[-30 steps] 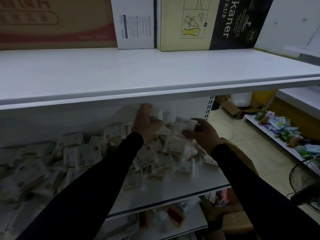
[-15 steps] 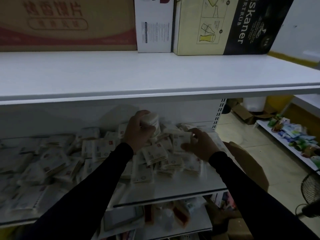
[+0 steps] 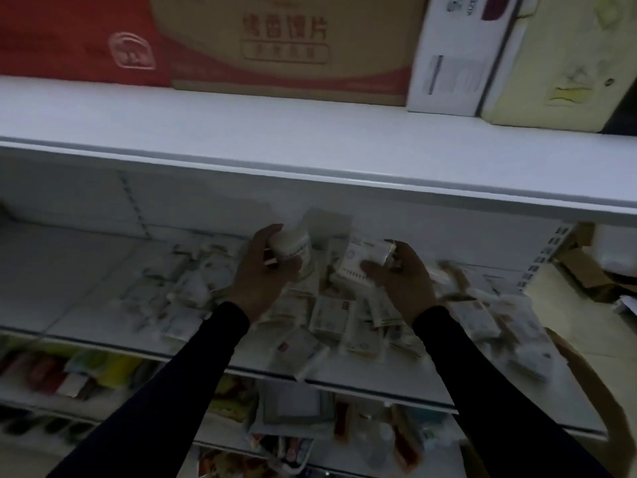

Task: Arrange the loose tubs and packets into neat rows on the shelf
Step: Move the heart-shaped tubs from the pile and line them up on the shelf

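Note:
My left hand (image 3: 263, 270) grips a small white round tub (image 3: 293, 246) above the middle shelf (image 3: 379, 381). To its right, my right hand (image 3: 401, 276) holds a white packet (image 3: 363, 258) lifted off the pile. Several loose white packets (image 3: 331, 317) lie jumbled across the middle shelf under and around both hands. The frame is blurred, so labels are unreadable.
A white upper shelf (image 3: 310, 146) overhangs the work area and carries a red-brown carton (image 3: 282, 46), a white box (image 3: 455, 53) and a pale yellow carton (image 3: 565, 63). A lower shelf holds colourful goods (image 3: 86, 370). Brown cardboard (image 3: 593, 270) lies on the floor at right.
The view swung left and blurred. Both hands stay over the pile; my left keeps the tub, and my right has lifted a packet up beside it.

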A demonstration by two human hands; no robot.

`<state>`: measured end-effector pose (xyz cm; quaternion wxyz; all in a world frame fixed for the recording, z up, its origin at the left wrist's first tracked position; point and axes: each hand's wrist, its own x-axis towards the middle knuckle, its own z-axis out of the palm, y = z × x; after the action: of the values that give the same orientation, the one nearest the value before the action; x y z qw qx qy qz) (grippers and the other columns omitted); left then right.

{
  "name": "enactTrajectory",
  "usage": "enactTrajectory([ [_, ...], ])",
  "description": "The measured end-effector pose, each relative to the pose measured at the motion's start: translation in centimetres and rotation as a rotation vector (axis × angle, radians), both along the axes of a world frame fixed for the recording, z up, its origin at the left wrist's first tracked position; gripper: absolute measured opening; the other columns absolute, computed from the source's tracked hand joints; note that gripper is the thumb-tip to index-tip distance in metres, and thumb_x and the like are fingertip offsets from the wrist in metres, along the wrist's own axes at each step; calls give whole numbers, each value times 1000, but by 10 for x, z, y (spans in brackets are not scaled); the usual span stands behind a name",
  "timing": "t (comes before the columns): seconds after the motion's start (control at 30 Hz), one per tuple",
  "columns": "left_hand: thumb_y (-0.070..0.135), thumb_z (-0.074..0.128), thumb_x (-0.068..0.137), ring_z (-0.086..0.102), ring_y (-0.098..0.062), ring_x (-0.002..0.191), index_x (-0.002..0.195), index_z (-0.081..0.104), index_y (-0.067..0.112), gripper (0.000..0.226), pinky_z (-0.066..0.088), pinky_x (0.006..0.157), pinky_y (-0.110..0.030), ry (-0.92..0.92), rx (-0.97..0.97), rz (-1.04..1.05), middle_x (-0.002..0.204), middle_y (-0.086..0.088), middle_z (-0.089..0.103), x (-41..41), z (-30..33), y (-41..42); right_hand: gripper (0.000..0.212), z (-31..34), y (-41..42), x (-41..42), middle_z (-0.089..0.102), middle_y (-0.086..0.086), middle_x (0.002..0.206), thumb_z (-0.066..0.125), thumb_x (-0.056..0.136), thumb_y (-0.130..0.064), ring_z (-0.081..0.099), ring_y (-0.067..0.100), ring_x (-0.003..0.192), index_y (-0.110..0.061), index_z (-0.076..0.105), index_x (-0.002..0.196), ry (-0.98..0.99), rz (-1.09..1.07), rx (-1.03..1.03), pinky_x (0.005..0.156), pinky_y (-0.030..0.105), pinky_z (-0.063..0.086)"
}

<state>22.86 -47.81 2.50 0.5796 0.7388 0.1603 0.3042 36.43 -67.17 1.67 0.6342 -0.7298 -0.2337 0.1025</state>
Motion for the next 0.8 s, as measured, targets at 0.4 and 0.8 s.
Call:
enactTrajectory([
  [0.4, 10, 68, 88, 58, -7, 110, 132, 46, 26, 52, 50, 82, -18, 55, -21, 307, 127, 4, 54, -235, 7, 187, 31, 8, 226, -161, 62, -20, 99, 72, 84, -17, 61, -8, 82, -29, 56, 108, -2, 273, 16, 63, 12, 48],
  [0.8, 17, 71, 87, 50, -13, 119, 129, 47, 32, 51, 44, 98, -31, 165, 48, 538, 136, 4, 47, -397, -7, 335, 29, -8, 406, -292, 67, -5, 93, 73, 81, -7, 64, 5, 81, -20, 55, 101, 29, 393, -41, 66, 16, 51],
])
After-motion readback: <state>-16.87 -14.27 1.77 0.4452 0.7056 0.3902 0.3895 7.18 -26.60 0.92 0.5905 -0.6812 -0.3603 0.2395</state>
